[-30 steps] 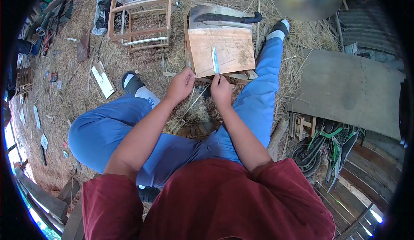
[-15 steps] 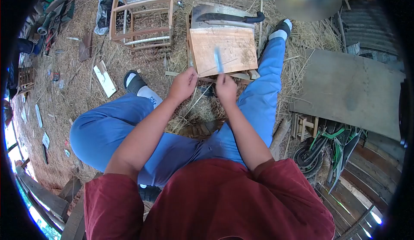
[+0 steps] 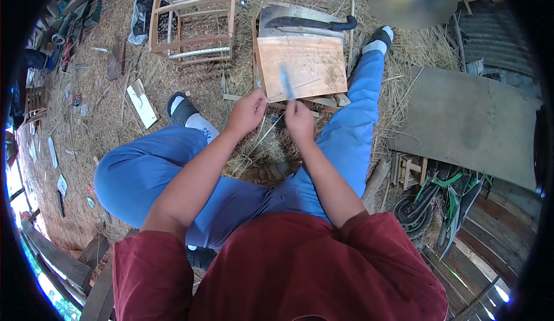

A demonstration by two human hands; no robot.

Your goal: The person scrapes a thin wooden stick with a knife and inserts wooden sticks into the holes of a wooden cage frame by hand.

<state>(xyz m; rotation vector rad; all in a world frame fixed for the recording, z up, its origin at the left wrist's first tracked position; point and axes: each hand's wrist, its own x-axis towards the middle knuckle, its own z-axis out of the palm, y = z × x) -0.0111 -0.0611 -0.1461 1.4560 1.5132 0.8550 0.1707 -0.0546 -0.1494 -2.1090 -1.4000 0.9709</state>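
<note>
The board [image 3: 309,52] looks smooth, matt wood and the knife blade [image 3: 286,80] metal

A rough shed serving as a workshop is suggested: the ground [image 3: 81,176] is strewn with straw, a machete [image 3: 314,25] is laid on a wooden block [image 3: 306,58], and the space is edged by corrugated sheeting [image 3: 490,47] and planks [image 3: 502,217].

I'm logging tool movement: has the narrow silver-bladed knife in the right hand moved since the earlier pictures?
Yes, the narrow silver-bladed knife has shifted left against the flat, light-brown wooden board; it looks blurred.
</note>
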